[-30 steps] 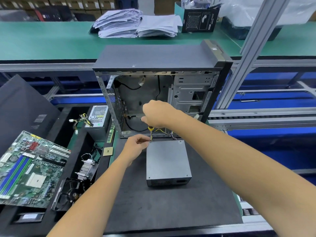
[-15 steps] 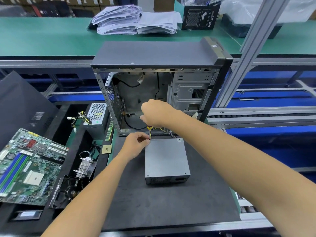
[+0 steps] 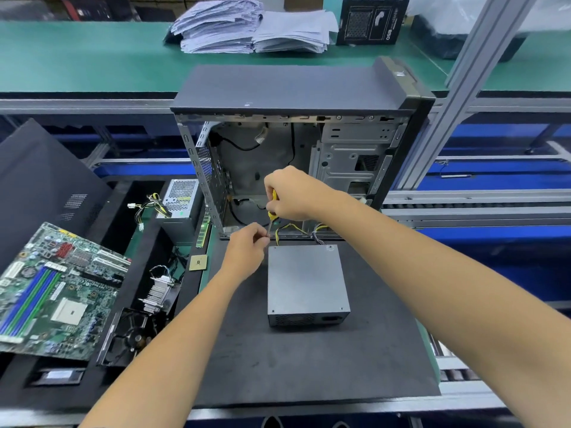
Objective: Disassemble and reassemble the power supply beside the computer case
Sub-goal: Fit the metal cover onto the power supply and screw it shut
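While the right hand (image 3: 292, 193) is gripping a yellow-handled screwdriver (image 3: 272, 208) and the left hand (image 3: 247, 248) is pinching its shaft, the grey sheet-metal power supply box (image 3: 306, 279), at six o'clock from the open computer case (image 3: 296, 97), is looking rigid, fairly heavy and best gripped by its side walls.

- Bright, even overhead light; shadows soft and faint beneath the hands.
- Wide-angle distortion bows the bench rail (image 3: 92, 101) and post (image 3: 457, 88) beyond the hands.
- Forearms nearest the camera are slightly soft.

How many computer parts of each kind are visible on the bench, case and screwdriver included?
Power supplies: 2
Computer case: 1
Motherboard: 1
Heatsink: 1
Fan: 1
Processor chip: 1
Memory stick: 1
Screwdriver: 1
Total: 9
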Demonstrator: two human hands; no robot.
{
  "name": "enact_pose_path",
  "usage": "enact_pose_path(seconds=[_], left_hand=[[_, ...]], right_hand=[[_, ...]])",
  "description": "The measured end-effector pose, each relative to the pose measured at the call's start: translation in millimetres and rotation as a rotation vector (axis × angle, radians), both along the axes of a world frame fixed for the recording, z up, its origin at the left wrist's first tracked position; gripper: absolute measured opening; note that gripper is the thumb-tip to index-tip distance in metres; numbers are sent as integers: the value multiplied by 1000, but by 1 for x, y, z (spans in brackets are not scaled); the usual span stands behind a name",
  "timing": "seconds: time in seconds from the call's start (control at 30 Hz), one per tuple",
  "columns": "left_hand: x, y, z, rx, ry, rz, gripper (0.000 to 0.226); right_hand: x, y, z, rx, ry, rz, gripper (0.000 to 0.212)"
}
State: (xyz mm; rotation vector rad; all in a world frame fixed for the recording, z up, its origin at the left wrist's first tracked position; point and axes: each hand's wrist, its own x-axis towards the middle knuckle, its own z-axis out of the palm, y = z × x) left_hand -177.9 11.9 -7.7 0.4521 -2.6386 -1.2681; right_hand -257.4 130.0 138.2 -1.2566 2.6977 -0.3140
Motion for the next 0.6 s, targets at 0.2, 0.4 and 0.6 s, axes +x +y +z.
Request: enact_pose_path(seconds=[0.2, 0.4, 0.6], left_hand=[[10, -24, -12, 48, -23, 67, 19], [17, -12, -19, 73, -44, 4, 23], [14, -4, -13, 73, -6, -14, 22]], right_hand=[[-6, 1, -3, 11, -36, -43, 11], [-3, 2, -14, 113, -22, -29, 23], [-1, 5, -13, 100, -32, -60, 19]])
